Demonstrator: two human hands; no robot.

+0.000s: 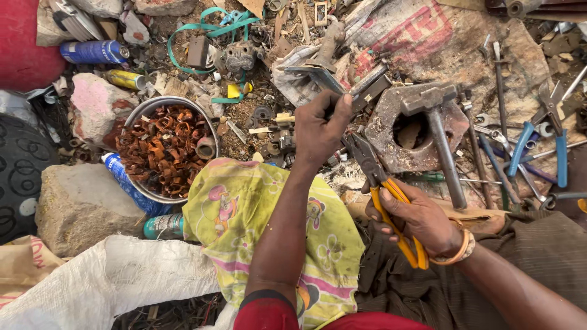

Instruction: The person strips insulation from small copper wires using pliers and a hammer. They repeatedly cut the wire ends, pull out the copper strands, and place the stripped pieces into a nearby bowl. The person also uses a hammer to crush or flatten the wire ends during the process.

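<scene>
Left hand (318,125) pinches small metal part (367,88), stiff, light, sharp-edged; grip by flat sides. Right hand (422,220) clasps yellow-handled pliers (382,189), jaws near part; bowl (211,131) beside

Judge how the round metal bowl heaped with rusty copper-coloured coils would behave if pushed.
The round metal bowl is probably heavy, since rusty coils fill it. It would likely drag rather than slide, wedged between a grey stone block and a pink-stained rock. Loose coils might spill.

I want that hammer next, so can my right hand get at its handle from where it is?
Probably yes: the hammer lies uncovered just above the right hand, but its fingers hold yellow-handled pliers.
</scene>
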